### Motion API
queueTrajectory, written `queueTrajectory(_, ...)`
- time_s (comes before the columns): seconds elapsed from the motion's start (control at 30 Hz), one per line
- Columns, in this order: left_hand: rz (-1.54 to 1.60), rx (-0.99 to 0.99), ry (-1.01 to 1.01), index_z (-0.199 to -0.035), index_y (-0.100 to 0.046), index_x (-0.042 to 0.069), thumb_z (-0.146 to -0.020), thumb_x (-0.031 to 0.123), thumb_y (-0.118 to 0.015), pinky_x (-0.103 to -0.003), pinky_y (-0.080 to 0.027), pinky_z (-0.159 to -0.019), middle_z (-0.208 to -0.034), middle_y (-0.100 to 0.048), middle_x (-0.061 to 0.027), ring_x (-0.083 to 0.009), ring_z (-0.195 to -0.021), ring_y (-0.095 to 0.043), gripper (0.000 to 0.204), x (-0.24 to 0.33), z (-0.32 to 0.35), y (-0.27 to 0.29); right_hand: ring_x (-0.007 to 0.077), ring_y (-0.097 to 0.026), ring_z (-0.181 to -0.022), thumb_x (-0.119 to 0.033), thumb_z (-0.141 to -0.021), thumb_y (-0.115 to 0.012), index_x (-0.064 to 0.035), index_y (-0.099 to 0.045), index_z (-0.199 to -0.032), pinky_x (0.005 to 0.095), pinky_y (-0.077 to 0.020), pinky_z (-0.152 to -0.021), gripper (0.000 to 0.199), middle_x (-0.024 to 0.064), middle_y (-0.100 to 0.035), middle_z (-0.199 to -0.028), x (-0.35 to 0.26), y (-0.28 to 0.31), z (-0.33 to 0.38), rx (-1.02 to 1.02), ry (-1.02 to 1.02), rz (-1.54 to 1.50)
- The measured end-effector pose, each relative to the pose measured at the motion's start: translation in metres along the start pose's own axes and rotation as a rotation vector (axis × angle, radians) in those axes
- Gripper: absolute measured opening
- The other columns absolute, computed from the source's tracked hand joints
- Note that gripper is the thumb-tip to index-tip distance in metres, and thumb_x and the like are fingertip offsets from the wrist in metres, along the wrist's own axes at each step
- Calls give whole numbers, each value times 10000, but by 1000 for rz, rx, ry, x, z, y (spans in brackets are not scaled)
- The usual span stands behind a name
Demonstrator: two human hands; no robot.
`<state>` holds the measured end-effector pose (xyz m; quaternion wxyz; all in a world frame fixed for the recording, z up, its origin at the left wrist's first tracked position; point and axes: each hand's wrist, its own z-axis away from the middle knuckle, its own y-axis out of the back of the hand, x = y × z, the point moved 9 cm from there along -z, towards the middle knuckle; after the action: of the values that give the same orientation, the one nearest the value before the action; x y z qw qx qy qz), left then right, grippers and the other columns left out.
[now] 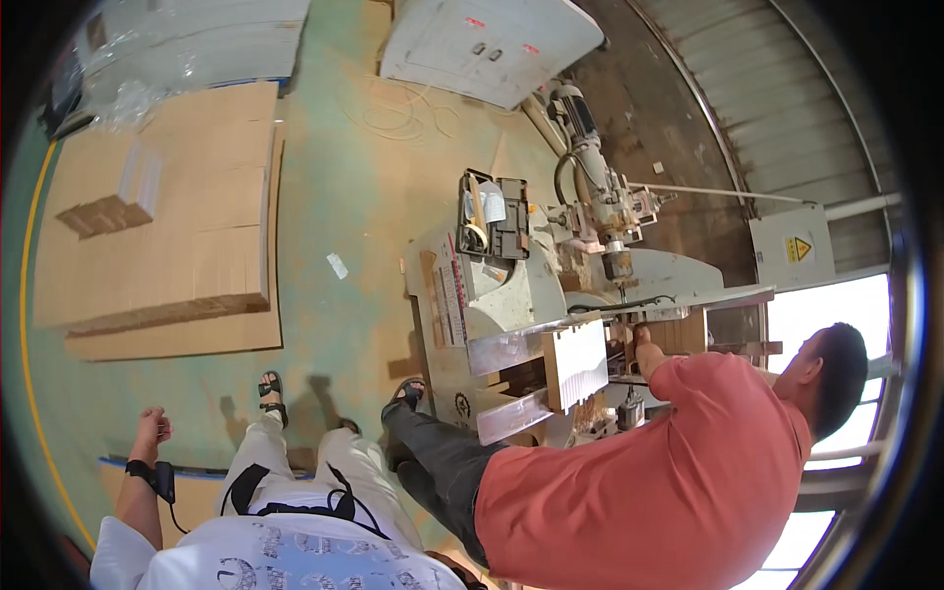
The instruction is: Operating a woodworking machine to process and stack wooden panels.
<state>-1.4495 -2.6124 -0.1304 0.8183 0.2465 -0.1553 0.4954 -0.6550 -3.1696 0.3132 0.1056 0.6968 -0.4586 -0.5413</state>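
My left hand (152, 429) hangs at the far left beside my body, away from any object. Its fingers are loosely bent and a little apart, and I see nothing in them. A black strap with a small dark device (155, 480) and a cable sits around that wrist. My right hand does not show. At the right, a co-worker in a red shirt (639, 472) leans over a drilling machine (618, 258); one of that person's hands (643, 339) is at the work area, beside a stack of pale boards (576, 364).
Brown panels lie in a large stack (187, 265) at the left, with a smaller pile (110, 192) on top. An open tool case (509, 218) rests on the machine. A grey cabinet (492, 44) stands at the back; a cable (403, 123) lies on the floor before it.
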Motion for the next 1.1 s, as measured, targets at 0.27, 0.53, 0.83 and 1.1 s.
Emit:
queueTrajectory(0.27, -111, -73, 79, -931, -437, 120, -821, 220, -478, -291, -431, -527, -642, -498, -46, -158, -565, -514, 154, 81, -54, -58, 262, -549, -655, -214, -801, -591, 62, -536, -875, 366, -459, -627, 291, 170, -572, -756, -13, -45, -29, 30, -35, 78)
queueTrajectory(0.53, -330, -250, -42, -950, -431, 101, -832, 269, -479, -345, -442, -520, -666, -518, -68, -198, -562, -533, 211, 241, -88, -220, 263, -553, -660, -219, -801, -593, 64, -537, -885, 363, -460, -634, 301, 173, -576, -765, 2, -63, -63, 79, -83, 120)
queueTrajectory(0.83, -459, -418, -275, -919, -471, 68, -828, 226, -493, -319, -462, -521, -729, -544, -98, -200, -580, -565, 184, 424, -34, -390, 265, -557, -665, -225, -801, -595, 66, -537, -897, 359, -462, -642, 313, 177, -580, -775, 12, -70, -99, 154, -151, 212)
queueTrajectory(1.1, -629, -438, -37, -1059, -399, 49, -833, 246, -485, -359, -463, -557, -803, -541, -126, -233, -626, -564, 311, 493, -182, -383, 266, -561, -670, -231, -800, -597, 68, -538, -907, 356, -464, -648, 323, 181, -584, -785, -10, -94, -103, 212, -195, 316)
